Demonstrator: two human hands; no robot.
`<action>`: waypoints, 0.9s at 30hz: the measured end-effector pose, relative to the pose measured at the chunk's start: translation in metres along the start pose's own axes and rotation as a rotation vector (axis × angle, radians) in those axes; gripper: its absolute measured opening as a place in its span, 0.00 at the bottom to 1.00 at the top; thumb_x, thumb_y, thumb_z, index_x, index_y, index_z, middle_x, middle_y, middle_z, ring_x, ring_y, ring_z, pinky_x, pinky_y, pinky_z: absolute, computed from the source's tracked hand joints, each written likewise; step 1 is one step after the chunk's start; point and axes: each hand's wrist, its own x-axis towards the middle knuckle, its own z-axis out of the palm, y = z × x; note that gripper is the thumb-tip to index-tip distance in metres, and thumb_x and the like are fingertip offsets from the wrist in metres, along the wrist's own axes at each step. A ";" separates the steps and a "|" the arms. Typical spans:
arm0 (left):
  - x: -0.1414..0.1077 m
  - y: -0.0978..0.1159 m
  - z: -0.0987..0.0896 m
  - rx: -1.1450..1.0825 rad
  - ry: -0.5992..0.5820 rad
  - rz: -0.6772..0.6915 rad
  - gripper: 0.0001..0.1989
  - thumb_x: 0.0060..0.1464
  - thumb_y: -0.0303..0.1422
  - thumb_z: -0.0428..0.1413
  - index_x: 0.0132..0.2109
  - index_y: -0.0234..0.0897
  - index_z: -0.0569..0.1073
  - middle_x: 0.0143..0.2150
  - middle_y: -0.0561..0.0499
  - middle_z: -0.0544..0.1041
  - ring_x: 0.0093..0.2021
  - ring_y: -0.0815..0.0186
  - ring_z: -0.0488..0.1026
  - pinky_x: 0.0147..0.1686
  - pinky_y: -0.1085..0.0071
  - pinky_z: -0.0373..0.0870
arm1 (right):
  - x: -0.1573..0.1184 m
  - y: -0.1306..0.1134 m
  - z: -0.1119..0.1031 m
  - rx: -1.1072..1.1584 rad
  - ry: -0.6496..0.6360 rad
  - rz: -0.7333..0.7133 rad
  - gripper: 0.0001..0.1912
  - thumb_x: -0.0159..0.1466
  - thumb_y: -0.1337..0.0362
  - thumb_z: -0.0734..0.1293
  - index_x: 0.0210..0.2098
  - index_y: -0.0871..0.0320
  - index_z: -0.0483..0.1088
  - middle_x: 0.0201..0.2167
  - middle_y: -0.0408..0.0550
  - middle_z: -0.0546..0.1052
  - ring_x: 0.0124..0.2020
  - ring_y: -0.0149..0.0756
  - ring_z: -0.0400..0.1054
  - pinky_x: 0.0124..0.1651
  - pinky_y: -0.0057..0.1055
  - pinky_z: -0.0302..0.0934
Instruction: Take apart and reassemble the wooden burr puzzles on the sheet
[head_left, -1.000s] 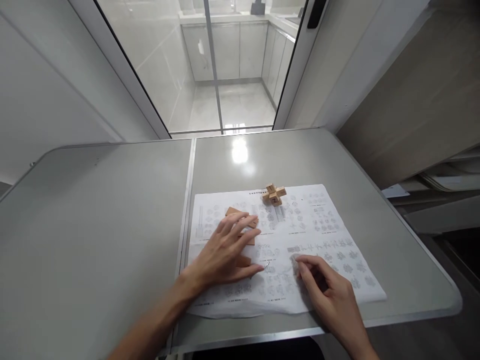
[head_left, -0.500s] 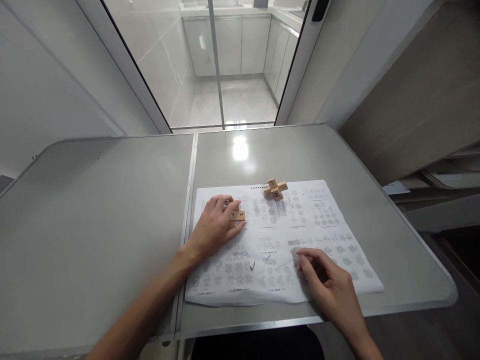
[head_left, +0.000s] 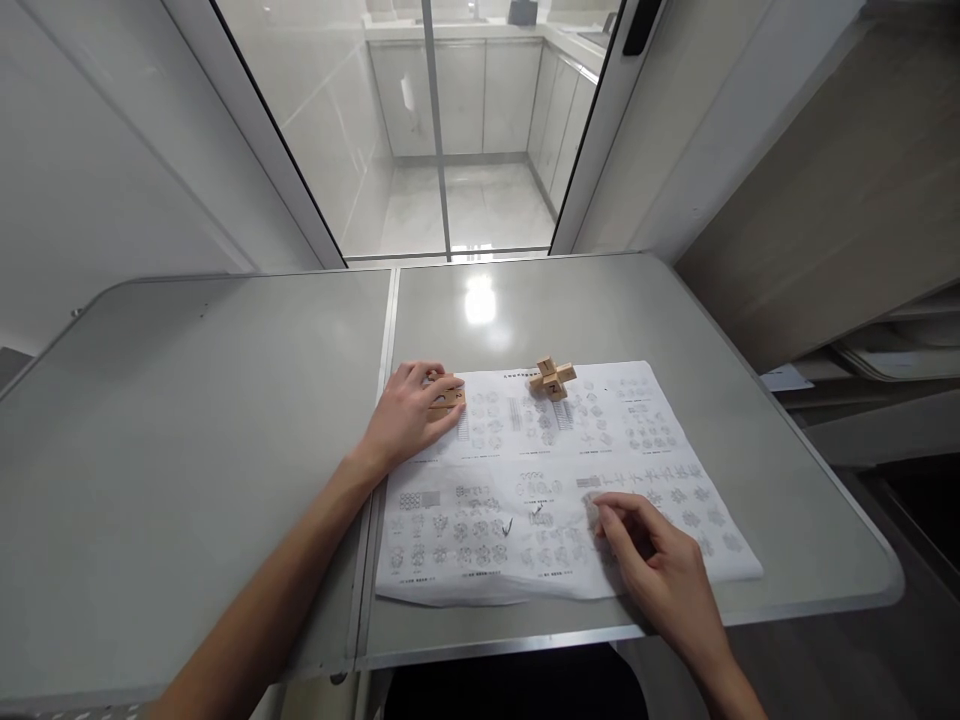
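Observation:
My left hand (head_left: 411, 412) lies over the upper left corner of a printed sheet (head_left: 495, 480), its fingers wrapped round numbered wooden blocks (head_left: 450, 398) that show between them. The number of blocks under the fingers is partly hidden. A cross-shaped wooden piece (head_left: 553, 380) with numbers on its ends sits at the sheet's top edge, touched by neither hand. My right hand (head_left: 656, 560) rests over the lower right part of the sheet, thumb and forefinger brought together; whether anything is between them is too small to tell.
The sheet lies on a grey table (head_left: 262, 400) with a metal seam (head_left: 386, 330) left of the paper. Beyond the far edge stands a glass door (head_left: 480, 130). Shelves (head_left: 900, 350) with papers are on the right.
My left hand has moved away and to the left with the wooden blocks, uncovering more print. My right hand has hardly moved. The camera view has shifted slightly.

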 end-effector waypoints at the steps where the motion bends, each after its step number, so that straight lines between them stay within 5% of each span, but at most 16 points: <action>1: 0.000 0.001 0.000 0.005 0.007 0.012 0.13 0.70 0.40 0.58 0.57 0.44 0.80 0.58 0.43 0.75 0.59 0.50 0.71 0.60 0.50 0.74 | 0.000 0.000 0.000 -0.003 0.003 0.001 0.21 0.73 0.44 0.66 0.43 0.54 0.79 0.29 0.46 0.79 0.31 0.39 0.73 0.35 0.31 0.69; 6: -0.001 0.002 0.000 0.011 0.005 0.120 0.12 0.72 0.35 0.56 0.57 0.46 0.81 0.63 0.43 0.76 0.62 0.52 0.72 0.62 0.48 0.72 | -0.001 0.002 0.001 -0.010 0.011 0.005 0.21 0.72 0.44 0.67 0.43 0.54 0.80 0.29 0.46 0.79 0.30 0.39 0.72 0.34 0.31 0.68; 20: -0.006 0.017 -0.004 0.004 0.103 0.112 0.05 0.72 0.31 0.55 0.49 0.39 0.77 0.54 0.43 0.81 0.58 0.53 0.76 0.58 0.52 0.73 | -0.001 0.003 0.002 -0.018 0.007 -0.011 0.22 0.73 0.43 0.66 0.44 0.55 0.78 0.29 0.46 0.79 0.30 0.39 0.72 0.33 0.32 0.67; 24: -0.016 0.040 -0.006 -0.076 0.091 0.206 0.06 0.71 0.27 0.55 0.45 0.38 0.77 0.45 0.47 0.82 0.47 0.59 0.78 0.51 0.59 0.75 | 0.001 -0.001 -0.001 -0.031 -0.041 -0.021 0.20 0.73 0.44 0.66 0.43 0.54 0.79 0.29 0.46 0.79 0.30 0.39 0.71 0.32 0.32 0.66; 27: -0.026 0.056 -0.005 -0.118 0.020 0.292 0.08 0.71 0.26 0.53 0.44 0.38 0.77 0.38 0.50 0.80 0.35 0.67 0.76 0.35 0.69 0.71 | 0.004 -0.010 -0.001 0.008 -0.097 -0.024 0.19 0.73 0.44 0.67 0.42 0.53 0.78 0.30 0.47 0.78 0.30 0.40 0.71 0.33 0.33 0.66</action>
